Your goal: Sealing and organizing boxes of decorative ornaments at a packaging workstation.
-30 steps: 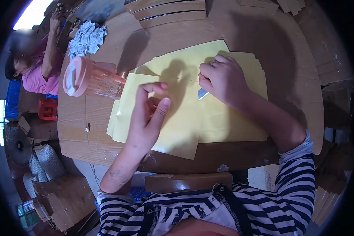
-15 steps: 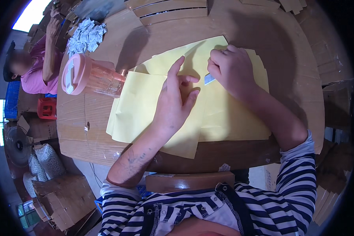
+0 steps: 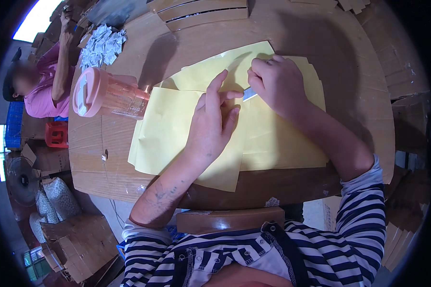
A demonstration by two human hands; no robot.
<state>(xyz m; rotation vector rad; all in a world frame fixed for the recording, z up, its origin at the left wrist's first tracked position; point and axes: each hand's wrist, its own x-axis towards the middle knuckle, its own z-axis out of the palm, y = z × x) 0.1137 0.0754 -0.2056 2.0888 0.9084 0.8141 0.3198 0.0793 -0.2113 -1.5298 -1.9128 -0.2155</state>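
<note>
Left hand (image 3: 210, 126) shifted rightward, now flat, open, pressing yellow paper sheets (image 3: 172, 129) mid-surface. Right hand (image 3: 277, 83), closed on small blue-grey blade (image 3: 250, 94), sits just beyond left fingertips.

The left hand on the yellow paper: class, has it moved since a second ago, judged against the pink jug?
Yes. The left hand has slid away from the pink jug, rightward toward the right hand on the yellow paper.

There is one view only, from the camera on my head, looking steeply down and slightly forward over my striped chest at the counter (image 3: 349, 57). It sits close: the counter's near edge runs across the lower middle, its far edge reaches the top, and the fisheye bends everything toward the dark rim.
</note>
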